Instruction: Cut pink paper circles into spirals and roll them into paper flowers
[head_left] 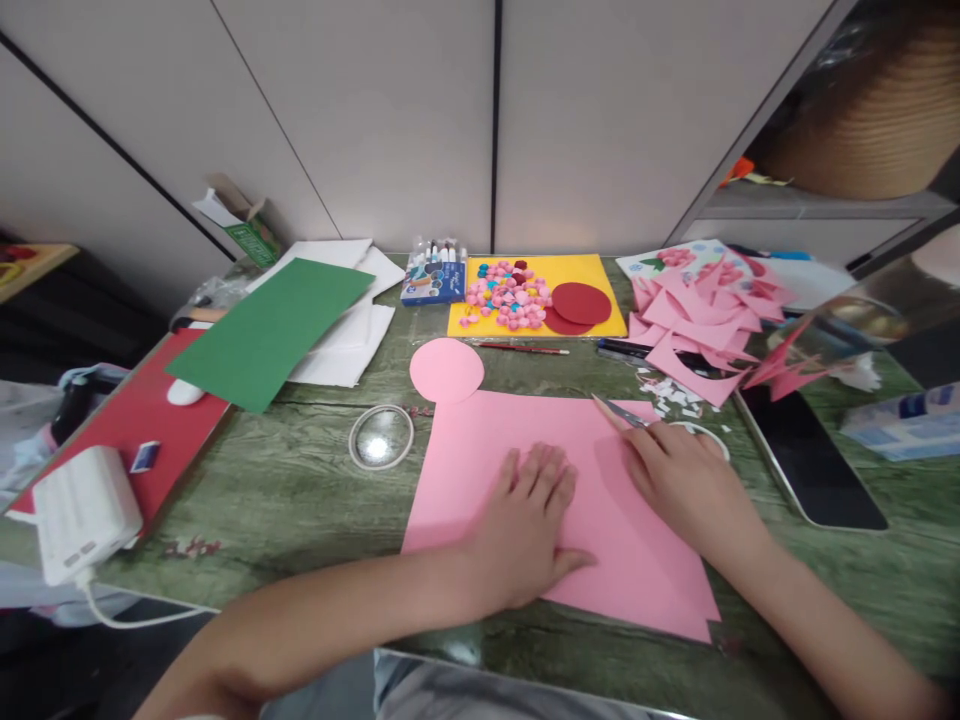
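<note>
Pink paper (pixel 472 470) lies on the green table in front of me, with a cut pink circle (pixel 447 370) touching its upper left corner. My left hand (pixel 529 525) rests flat on the sheet, fingers spread, holding nothing. At the sheet's upper right, my right hand (pixel 686 485) is closed around a pencil (pixel 609 411), whose tip points up and left. A thin metal blade (pixel 628 415) shows beside the pencil, partly hidden by the fingers. Just behind that hand sits a white ring (pixel 709 436), partly covered. A roll of clear tape (pixel 381 437) lies left of the paper.
Yellow paper (pixel 611 300) at the back bears pink balls (pixel 517 298) and red circles (pixel 581 303). Pink scraps (pixel 697 315) and a phone (pixel 810 460) lie right. Green paper (pixel 270 330), red paper (pixel 172 470) and a white power bank (pixel 86 515) are left.
</note>
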